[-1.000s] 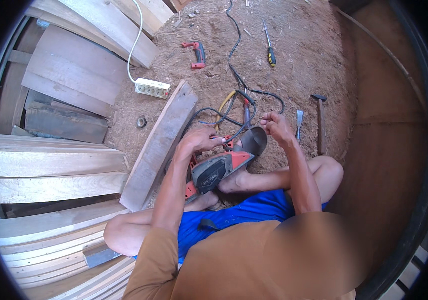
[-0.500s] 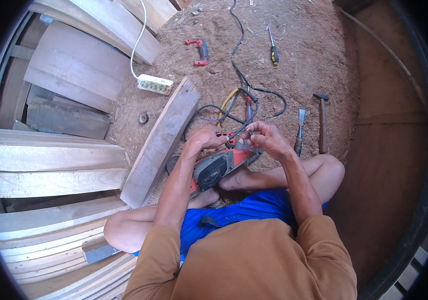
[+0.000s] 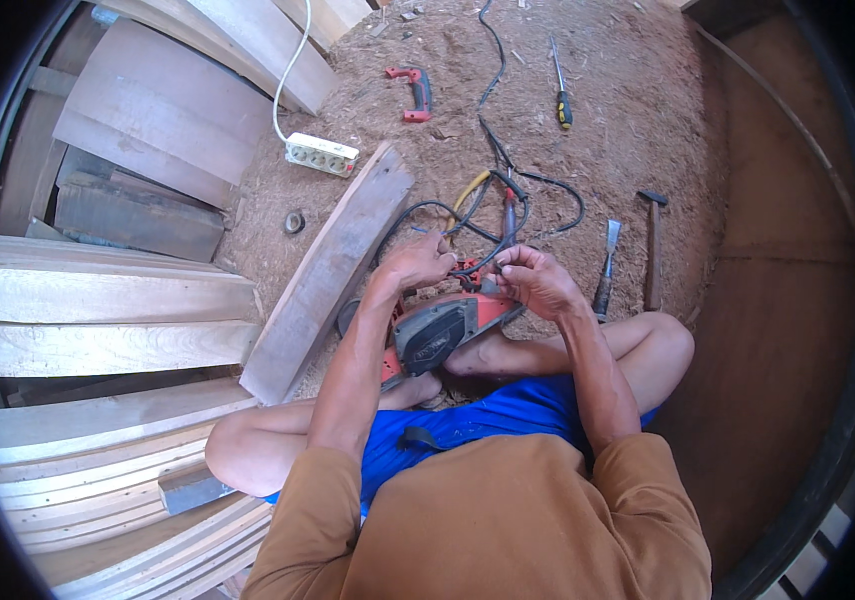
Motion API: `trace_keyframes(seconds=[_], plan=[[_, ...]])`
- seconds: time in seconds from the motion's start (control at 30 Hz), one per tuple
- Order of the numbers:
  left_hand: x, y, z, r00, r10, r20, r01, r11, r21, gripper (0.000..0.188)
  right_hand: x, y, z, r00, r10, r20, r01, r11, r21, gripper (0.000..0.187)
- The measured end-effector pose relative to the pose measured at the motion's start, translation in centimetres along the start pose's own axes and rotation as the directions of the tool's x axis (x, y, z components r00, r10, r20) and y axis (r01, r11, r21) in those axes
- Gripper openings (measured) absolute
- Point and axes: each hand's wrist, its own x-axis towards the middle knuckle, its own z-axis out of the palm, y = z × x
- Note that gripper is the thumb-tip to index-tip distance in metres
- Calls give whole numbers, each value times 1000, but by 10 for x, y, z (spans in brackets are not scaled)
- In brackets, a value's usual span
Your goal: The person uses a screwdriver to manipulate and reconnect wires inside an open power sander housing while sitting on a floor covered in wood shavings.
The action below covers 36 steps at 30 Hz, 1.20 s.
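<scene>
A red and black electric hand planer [image 3: 435,335] rests across my lap and feet, its rear part opened up. Over its opened end my left hand [image 3: 418,263] is closed, fingertips together beside the black cable [image 3: 513,187]; what they pinch is too small to make out. My right hand [image 3: 540,282] is also closed, thumb and fingers pinched on something small and dark just above the planer. A screwdriver with a red handle [image 3: 510,210] lies among the cable loops beyond my hands. Farther off lies a loose red and grey handle cover [image 3: 420,95].
A wooden plank [image 3: 333,270] lies left of the planer, with a tape roll [image 3: 294,222] and a white power strip [image 3: 322,155] beyond. On the right are a chisel [image 3: 607,268], a hammer [image 3: 654,250] and a yellow-black screwdriver [image 3: 564,108]. Stacked boards [image 3: 118,345] line the left side.
My left hand has lifted slightly off the planer, its fingertips now farther forward. The right hand keeps its pinch at nearly the same spot. The whole view has shifted a little.
</scene>
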Motion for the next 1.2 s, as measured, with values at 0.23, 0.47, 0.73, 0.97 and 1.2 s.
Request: trace_keyframes(seconds=[0.23,0.47,0.73,0.97,1.2], plan=[[-4,0,-1,1000,7,-19,-7,1000,-13,39,7,3,17,973,-88,-215,-2,922,-386,20],[-1,6,0,991,116,65,-126,973,194,36,12,9,26,967,-162,-198,50,880,-472,16],[5,-6,8,971,238,3,-237,969,69,35,22,11,27,960,-131,-249,12,903,-430,14],[4,1,7,982,189,19,-190,978,88,32,21,12,24,968,-143,-207,18,862,-507,11],[4,1,8,978,206,2,-206,976,71,32,23,15,22,970,-141,-196,-16,774,-632,10]])
